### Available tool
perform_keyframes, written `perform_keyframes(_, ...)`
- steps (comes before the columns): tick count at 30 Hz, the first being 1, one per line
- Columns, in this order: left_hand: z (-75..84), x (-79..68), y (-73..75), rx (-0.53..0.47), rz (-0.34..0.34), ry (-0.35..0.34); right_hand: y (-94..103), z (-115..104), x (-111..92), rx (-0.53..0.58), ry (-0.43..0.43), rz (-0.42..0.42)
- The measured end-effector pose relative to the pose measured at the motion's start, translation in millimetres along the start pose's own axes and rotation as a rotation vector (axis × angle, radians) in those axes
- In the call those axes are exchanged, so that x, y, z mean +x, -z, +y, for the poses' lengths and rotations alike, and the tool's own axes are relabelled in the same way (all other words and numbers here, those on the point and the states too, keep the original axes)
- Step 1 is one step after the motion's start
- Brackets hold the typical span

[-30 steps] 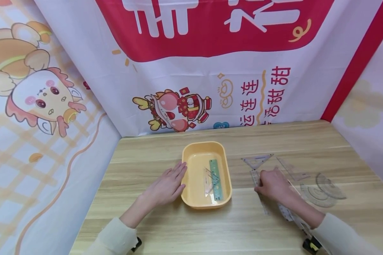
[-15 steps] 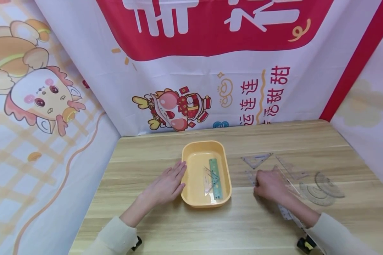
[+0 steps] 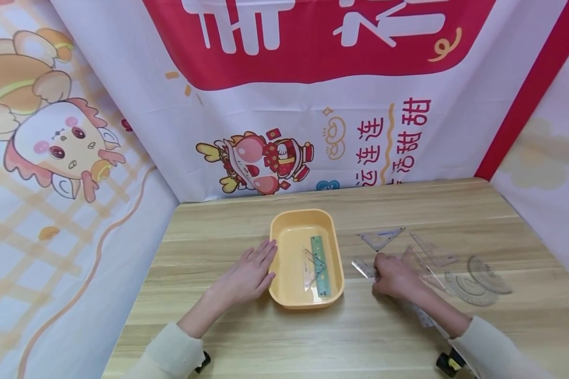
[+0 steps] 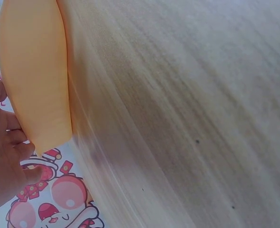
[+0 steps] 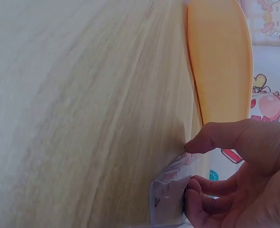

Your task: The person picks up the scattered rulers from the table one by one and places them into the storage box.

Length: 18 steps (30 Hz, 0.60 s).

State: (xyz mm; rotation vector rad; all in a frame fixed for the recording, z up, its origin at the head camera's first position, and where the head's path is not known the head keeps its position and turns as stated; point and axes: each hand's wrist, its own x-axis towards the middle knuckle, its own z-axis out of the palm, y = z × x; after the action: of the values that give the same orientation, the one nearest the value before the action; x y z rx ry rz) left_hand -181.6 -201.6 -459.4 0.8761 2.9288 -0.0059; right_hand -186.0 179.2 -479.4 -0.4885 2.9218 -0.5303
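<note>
My left hand (image 3: 248, 276) rests with extended fingers on the left rim of a yellow plastic bin (image 3: 284, 301). In the bin lie a green ruler (image 3: 320, 266) and a clear set square (image 3: 309, 273). Right of the bin, my right hand (image 3: 398, 276) pinches a clear ruler (image 3: 362, 267) between thumb and fingers. One end of the ruler sticks out toward the bin, and the hand covers much of the rest. In the right wrist view the ruler's marked end (image 5: 170, 190) stands tilted under the thumb.
A clear set square (image 3: 381, 238) lies behind the right hand. Another set square (image 3: 424, 268), a further clear set square (image 3: 438, 252) and two overlapping protractors (image 3: 471, 289) (image 3: 490, 276) lie to its right. Printed cloth (image 3: 246, 105) hangs along the table's back edge.
My right hand has shifted slightly left, and the ruler has swung from lying lengthwise to pointing its end toward the bin. My left hand stays at the rim.
</note>
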Motion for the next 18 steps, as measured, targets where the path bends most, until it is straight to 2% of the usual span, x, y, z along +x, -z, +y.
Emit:
perform_keyframes(5,0.5,-0.2,0.7,-0.003,-0.001,0.006,-2.1,-2.5,1.1,0.020,0.014,-0.002)
perform_keyframes(13,1.2,-0.2,1.6,-0.002,0.002,0.006,-0.7,-9.4,6.0,0.080,-0.047,-0.141)
perform_keyframes(18,1.3,-0.8,1.2,0.002,-0.004,0.010,0.2,-9.8,3.9,0.146,-0.007,-0.139)
